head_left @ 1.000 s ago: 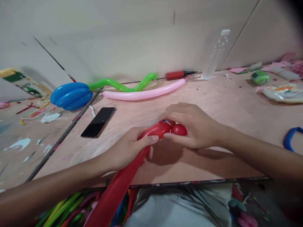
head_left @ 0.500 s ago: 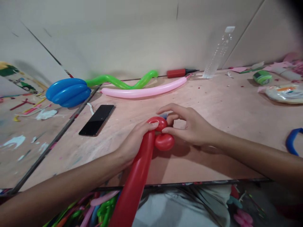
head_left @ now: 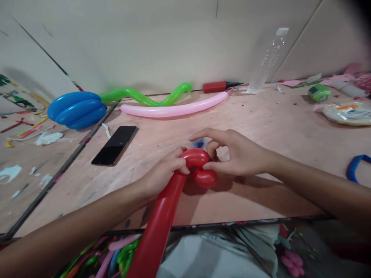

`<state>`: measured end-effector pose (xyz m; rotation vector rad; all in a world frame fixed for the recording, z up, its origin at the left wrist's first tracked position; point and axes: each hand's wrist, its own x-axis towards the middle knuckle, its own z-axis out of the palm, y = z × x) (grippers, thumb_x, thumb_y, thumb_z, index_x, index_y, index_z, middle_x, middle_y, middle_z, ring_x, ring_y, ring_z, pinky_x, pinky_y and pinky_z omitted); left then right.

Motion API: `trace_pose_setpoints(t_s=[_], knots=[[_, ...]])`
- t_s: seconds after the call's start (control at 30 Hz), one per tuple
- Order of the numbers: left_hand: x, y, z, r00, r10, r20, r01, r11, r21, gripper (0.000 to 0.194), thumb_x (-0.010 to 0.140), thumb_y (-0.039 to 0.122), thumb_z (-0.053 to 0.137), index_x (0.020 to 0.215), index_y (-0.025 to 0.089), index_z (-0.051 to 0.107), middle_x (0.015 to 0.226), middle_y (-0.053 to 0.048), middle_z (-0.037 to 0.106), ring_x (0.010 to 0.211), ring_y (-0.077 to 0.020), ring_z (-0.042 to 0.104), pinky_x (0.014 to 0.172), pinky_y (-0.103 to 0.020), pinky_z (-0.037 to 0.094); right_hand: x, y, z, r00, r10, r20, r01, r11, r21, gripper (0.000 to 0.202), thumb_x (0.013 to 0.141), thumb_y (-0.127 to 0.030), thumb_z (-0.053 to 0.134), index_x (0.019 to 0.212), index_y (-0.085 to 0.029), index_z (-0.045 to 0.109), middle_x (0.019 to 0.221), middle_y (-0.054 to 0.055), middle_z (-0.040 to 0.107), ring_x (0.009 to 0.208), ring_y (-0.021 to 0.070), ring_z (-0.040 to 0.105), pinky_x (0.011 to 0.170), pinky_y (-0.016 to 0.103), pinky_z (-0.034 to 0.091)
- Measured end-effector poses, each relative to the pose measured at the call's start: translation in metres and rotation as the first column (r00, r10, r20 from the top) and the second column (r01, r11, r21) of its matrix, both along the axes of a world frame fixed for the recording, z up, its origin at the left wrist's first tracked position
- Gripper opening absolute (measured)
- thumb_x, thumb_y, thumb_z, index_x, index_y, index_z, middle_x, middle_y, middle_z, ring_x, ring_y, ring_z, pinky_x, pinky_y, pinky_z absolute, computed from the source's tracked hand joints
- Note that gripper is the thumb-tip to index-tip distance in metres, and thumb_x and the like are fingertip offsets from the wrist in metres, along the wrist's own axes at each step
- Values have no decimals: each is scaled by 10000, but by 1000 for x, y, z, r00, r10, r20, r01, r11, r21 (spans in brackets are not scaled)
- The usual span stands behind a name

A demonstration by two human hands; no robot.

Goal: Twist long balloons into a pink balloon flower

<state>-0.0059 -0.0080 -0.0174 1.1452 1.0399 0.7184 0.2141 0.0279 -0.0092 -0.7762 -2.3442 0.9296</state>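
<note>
A long red balloon (head_left: pixel 164 216) runs from the bottom edge of the view up to both hands, over the front edge of the table. Its upper end is bent into a curved segment, with a small round bubble below that. My left hand (head_left: pixel 162 172) is closed around the balloon at the bend, thumb and fingers pinching it. On the other side, my right hand (head_left: pixel 237 152) grips the twist between the curved segment and the bubble with its thumb and curled fingers, its index finger stretched out above.
Behind the hands lie a pink balloon (head_left: pixel 174 111), a green balloon (head_left: pixel 145 99) joined to blue balloon loops (head_left: pixel 77 110), and a red hand pump (head_left: pixel 214 87). A phone (head_left: pixel 115 145) rests at left. A clear bottle (head_left: pixel 267 61) stands near the wall.
My left thumb and fingers have shifted down from the top of the loop and now pinch the balloon at the bend. The curved segment shows more fully, and the bubble sits slightly farther right.
</note>
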Motion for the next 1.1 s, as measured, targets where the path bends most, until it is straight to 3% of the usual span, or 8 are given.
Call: trace_pose_setpoints(t_s=[0.17, 0.33, 0.5, 0.63, 0.77, 0.9, 0.97, 1.1], knots=[[-2, -1, 16, 948, -46, -315, 114, 973, 202, 243, 746, 173, 567, 985, 208, 581, 980, -3, 641, 923, -211, 583, 753, -301, 448, -1, 0, 4, 996, -19, 87, 14, 999, 53, 348, 848, -337, 708, 1162, -198, 657, 759, -44, 665, 639, 119, 571, 610, 238, 400], [-5, -2, 20, 941, -101, -324, 154, 978, 142, 307, 854, 348, 664, 1131, 225, 611, 848, 8, 660, 659, -162, 608, 595, -271, 465, 4, 7, 8, 974, -169, 153, 130, 963, 235, 233, 794, -230, 690, 1023, -185, 688, 645, -61, 603, 575, 115, 521, 569, 244, 339], [-6, -1, 16, 955, -91, -281, 138, 978, 154, 420, 939, 494, 589, 1273, 241, 631, 780, -4, 673, 612, -164, 603, 558, -269, 468, 5, 7, 7, 977, -159, 141, 131, 973, 189, 184, 843, -313, 685, 963, -192, 614, 683, -47, 634, 583, 122, 539, 577, 247, 358], [-1, -2, 9, 978, 62, -199, -7, 964, 265, 349, 943, 446, 596, 1203, 222, 658, 973, -33, 706, 787, -188, 643, 681, -282, 503, -8, -8, -1, 971, -225, 78, 218, 973, 79, 252, 920, -413, 637, 1038, -216, 533, 805, -13, 708, 657, 151, 610, 613, 258, 391], [1, -3, 7, 978, 141, -155, -87, 946, 312, 284, 950, 440, 569, 1080, 200, 646, 1072, -28, 684, 942, -207, 631, 823, -299, 496, -23, -23, -8, 952, -300, 62, 296, 953, 65, 240, 936, -415, 609, 1016, -225, 488, 834, 20, 716, 732, 194, 643, 612, 272, 386], [-6, 2, 11, 979, 89, -181, -38, 962, 269, 144, 840, 282, 585, 952, 192, 568, 944, 5, 628, 850, -180, 578, 731, -273, 462, -24, -23, -10, 951, -304, 62, 303, 952, 37, 220, 923, -362, 616, 1028, -227, 477, 803, 9, 718, 706, 190, 646, 616, 280, 397], [-10, 5, 14, 981, 42, -191, 2, 974, 225, 195, 733, 193, 574, 914, 206, 502, 871, 30, 591, 766, -157, 546, 652, -250, 424, -22, -19, -11, 944, -321, 70, 321, 947, 15, 241, 912, -363, 633, 1050, -222, 494, 803, 10, 725, 696, 188, 647, 618, 284, 405], [-10, 6, 18, 980, 115, -160, -89, 983, 159, 293, 694, 179, 555, 945, 242, 418, 758, 69, 544, 604, -126, 483, 550, -226, 368, -22, -18, -12, 943, -328, 53, 331, 942, -54, 278, 919, -413, 636, 1078, -223, 509, 847, 16, 731, 714, 186, 657, 617, 280, 417]])
